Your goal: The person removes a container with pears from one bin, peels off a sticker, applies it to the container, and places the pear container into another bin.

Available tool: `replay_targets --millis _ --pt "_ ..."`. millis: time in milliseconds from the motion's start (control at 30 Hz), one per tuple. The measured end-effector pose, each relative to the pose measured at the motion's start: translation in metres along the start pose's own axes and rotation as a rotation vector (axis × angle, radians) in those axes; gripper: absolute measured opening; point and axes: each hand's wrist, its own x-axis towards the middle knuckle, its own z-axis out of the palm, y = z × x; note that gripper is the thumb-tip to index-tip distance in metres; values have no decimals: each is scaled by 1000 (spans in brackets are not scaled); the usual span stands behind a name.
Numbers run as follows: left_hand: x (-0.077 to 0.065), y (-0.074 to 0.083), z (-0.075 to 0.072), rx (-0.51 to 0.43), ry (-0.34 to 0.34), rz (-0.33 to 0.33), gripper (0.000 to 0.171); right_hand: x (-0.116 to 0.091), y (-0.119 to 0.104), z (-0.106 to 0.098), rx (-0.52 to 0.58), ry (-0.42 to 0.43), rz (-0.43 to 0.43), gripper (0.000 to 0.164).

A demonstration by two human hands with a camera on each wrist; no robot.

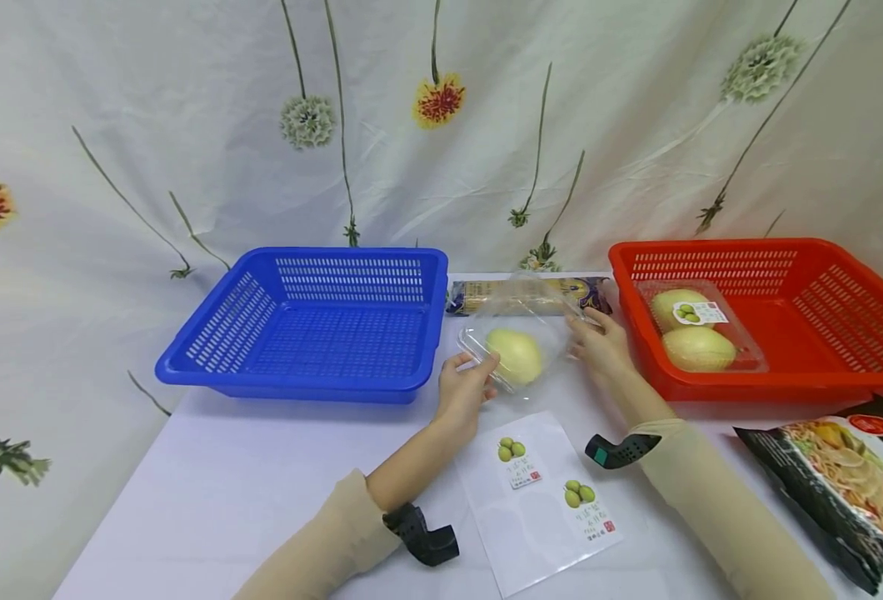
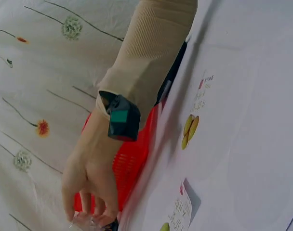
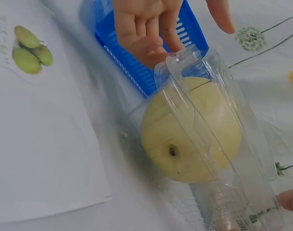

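To the left of your left hand sits the blue basket, near enough, I judge, for an easy reach; that hand pinches the near left edge of the clear box, probably to steady it; the box is between your two hands, one pale yellow fruit inside; whether it is fastened I cannot tell; the long packet lies just beyond both hands, out of their way; the sticker sheet lies between them on the near side, perhaps so either can get at it; your right hand pinches the plastic at the box's right side, a narrow grip that balances the left; just right of it stands the red basket, holding a second box, label up, easy to read; nearer you and well right of that hand lies the black noodle bag, seemingly set aside.
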Motion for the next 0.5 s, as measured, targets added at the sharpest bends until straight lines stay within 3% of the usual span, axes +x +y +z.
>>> replay_targets --millis 200,500 --pt "7 -2 3 62 14 88 74 -18 1 -8 56 -15 -7 64" --pt "18 -8 9 159 11 177 77 -43 1 -16 -60 -98 36 72"
